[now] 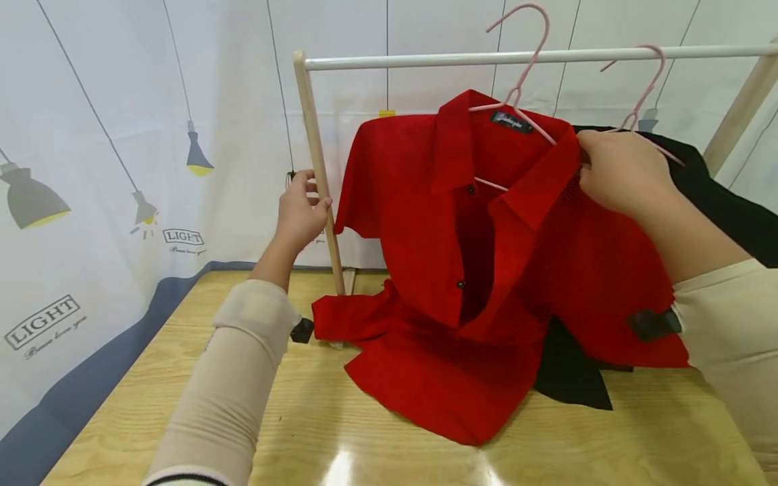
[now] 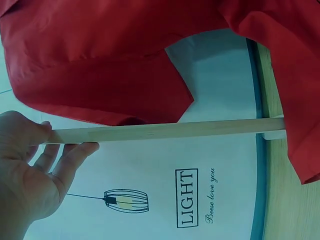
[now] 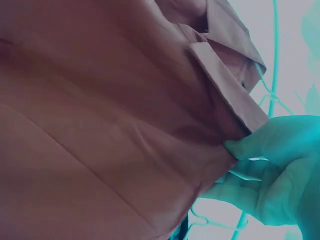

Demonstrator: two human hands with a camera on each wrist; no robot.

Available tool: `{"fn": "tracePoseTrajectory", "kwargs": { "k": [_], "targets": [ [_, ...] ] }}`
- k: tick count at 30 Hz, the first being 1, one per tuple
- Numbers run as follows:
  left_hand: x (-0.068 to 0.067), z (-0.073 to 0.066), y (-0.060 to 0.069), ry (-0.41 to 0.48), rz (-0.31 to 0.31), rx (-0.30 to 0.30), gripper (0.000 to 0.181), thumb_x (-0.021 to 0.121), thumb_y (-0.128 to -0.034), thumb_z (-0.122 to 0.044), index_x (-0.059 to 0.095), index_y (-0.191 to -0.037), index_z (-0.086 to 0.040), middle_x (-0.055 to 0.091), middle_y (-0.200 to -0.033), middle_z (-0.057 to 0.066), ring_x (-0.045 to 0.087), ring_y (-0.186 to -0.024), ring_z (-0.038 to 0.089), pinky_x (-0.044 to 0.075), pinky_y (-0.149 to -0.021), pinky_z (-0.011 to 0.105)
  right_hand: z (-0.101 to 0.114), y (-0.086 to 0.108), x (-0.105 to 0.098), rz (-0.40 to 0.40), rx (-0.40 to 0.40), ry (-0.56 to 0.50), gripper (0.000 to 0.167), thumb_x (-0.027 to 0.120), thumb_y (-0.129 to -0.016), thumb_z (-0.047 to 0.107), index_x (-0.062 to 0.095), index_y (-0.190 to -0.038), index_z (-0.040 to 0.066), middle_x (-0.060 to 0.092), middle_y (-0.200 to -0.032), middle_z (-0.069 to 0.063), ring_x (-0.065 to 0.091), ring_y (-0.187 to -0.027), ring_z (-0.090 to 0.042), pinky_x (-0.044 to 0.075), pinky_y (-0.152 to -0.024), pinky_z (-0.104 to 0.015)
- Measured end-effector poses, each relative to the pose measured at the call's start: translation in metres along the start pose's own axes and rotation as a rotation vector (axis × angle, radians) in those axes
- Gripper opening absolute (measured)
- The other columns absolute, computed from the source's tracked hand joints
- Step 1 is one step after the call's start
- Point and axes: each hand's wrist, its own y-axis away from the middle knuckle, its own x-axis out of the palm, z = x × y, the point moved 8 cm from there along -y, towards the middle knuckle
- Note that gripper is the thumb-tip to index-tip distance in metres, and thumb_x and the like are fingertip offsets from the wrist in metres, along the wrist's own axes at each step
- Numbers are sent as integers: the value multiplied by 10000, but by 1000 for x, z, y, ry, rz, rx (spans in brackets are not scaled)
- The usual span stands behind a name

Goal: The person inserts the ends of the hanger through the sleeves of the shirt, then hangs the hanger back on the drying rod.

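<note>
A red short-sleeved shirt (image 1: 413, 202) with a collar and dark buttons hangs on a pink hanger (image 1: 516, 88), its hook over the white rail (image 1: 425, 61). At the shirt's shoulder beside the collar, my right hand (image 1: 629, 169) pinches the fabric; whether it also grips the hanger's arm is hidden. In the right wrist view, the thumb of the right hand (image 3: 280, 165) presses on the cloth, with fingers behind. My left hand (image 1: 302, 212) holds the wooden post (image 1: 319, 148) at the rack's left end. The left wrist view shows thumb and fingers on opposite sides of the post (image 2: 175, 130).
A black garment (image 1: 723, 196) hangs on a second pink hanger (image 1: 647, 94) behind my right hand. Red cloth (image 1: 450, 385) drapes low over the wooden table (image 1: 304, 418). Behind the rack hangs a white curtain (image 1: 121, 101) printed with lamps.
</note>
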Motion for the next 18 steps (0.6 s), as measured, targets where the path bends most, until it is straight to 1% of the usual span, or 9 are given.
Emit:
{"fn": "tracePoseTrajectory", "kwargs": {
  "k": [1, 2, 4, 7, 12, 15, 18],
  "targets": [
    [0, 0, 0, 2, 0, 1, 498, 584, -946, -48, 392, -1405, -43, 532, -1305, 186, 591, -1153, 318, 543, -848, 462, 2, -3, 0, -8, 9, 8, 139, 444, -895, 21, 520, -1004, -20, 582, -898, -274, 521, -766, -437, 439, -663, -564],
    [1, 0, 0, 6, 0, 1, 498, 582, -948, -50, 390, -1407, -45, 532, -1307, 184, 590, -1155, 316, 542, -849, 460, 3, -6, 0, -14, 21, 15, 138, 442, -902, 27, 517, -1007, -21, 578, -890, -272, 520, -749, -435, 431, -603, -544],
    [2, -1, 1, 16, 5, -3, 500, 574, -954, -54, 381, -1414, -49, 525, -1315, 181, 584, -1164, 314, 542, -849, 459, 5, -11, 3, -14, 49, 23, 151, 440, -912, 37, 505, -1032, -28, 571, -904, -285, 526, -741, -454, 445, -587, -555],
    [3, -3, 2, 29, 11, -1, 497, 569, -957, -54, 380, -1416, -51, 520, -1320, 183, 582, -1169, 315, 544, -844, 459, 7, -17, 8, -2, 82, 28, 162, 439, -914, 39, 497, -1049, -29, 567, -929, -296, 531, -750, -481, 455, -599, -580],
    [5, -6, 2, 35, 1, 7, 492, 571, -950, -46, 390, -1408, -44, 529, -1310, 189, 589, -1158, 324, 540, -856, 455, 6, -24, 17, 21, 95, 25, 204, 465, -917, 41, 508, -1100, -37, 570, -982, -309, 537, -781, -494, 468, -652, -619],
    [7, -7, 2, 27, -4, 16, 489, 574, -946, -45, 395, -1402, -42, 534, -1302, 193, 592, -1151, 330, 536, -866, 454, 4, -24, 22, 38, 96, 22, 218, 474, -921, 46, 515, -1120, -33, 575, -978, -302, 539, -761, -479, 473, -649, -618],
    [8, -7, 1, 17, -9, 27, 481, 573, -945, -42, 398, -1392, -37, 536, -1294, 201, 596, -1141, 339, 535, -870, 458, 3, -21, 27, 49, 93, 20, 208, 476, -917, 44, 526, -1108, -20, 588, -968, -292, 543, -748, -465, 471, -640, -615]
  ]
}}
